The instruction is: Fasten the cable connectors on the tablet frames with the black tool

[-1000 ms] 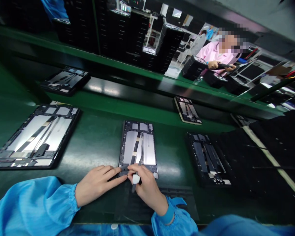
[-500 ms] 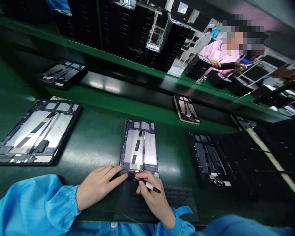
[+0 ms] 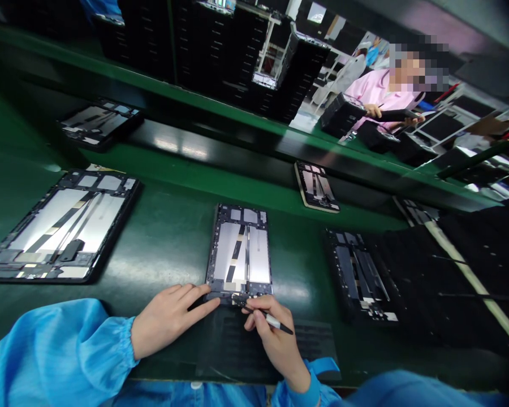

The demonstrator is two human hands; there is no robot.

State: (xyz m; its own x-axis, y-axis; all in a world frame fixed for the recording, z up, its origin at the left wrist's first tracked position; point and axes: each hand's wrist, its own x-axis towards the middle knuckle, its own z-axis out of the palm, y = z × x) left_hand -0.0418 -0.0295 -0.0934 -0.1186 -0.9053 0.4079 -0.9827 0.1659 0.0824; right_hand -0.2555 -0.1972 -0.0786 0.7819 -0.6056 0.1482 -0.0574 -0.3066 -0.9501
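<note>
- Pinched in the right hand (image 3: 276, 333), a pen-like tool (image 3: 275, 323) angles to the tablet (image 3: 259, 254)'s near end!
- Left hand (image 3: 169, 319), grasping nothing, reaches its near left corner.
- That tablet lies central on the green table (image 3: 169, 226), insides showing.
- Left tablet (image 3: 74, 217) and right tablet (image 3: 359, 274) flank it, well apart.

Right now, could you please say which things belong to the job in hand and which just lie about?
In use: pen-like tool, in right hand; middle device, left hand at its edge.
Lying about: left device; right device; rear left device; rear right device.
</note>
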